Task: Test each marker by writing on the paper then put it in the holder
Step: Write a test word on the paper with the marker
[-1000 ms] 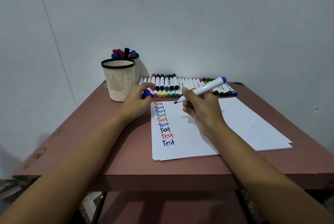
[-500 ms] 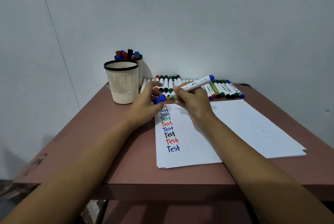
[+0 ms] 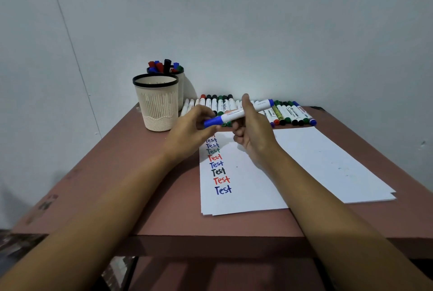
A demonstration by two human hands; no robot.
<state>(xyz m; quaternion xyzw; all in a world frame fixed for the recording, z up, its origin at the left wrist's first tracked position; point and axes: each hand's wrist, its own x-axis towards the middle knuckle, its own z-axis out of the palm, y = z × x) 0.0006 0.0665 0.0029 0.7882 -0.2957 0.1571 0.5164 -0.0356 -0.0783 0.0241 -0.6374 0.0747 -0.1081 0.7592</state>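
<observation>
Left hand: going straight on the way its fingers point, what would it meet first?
The blue cap, which the left hand seems to pinch. Just past it is the right hand gripping the marker. Depth is uncertain.

A reddish-brown table (image 3: 145, 173) stands against plain pale walls (image 3: 257, 28).

A white-barrelled blue marker (image 3: 236, 113), capped, is held nearly level above the top of the paper (image 3: 304, 168) with its column of coloured "Test" words, while more markers (image 3: 288, 112) lie in a row behind and the cream holder (image 3: 156, 103) stands upright at left.
</observation>
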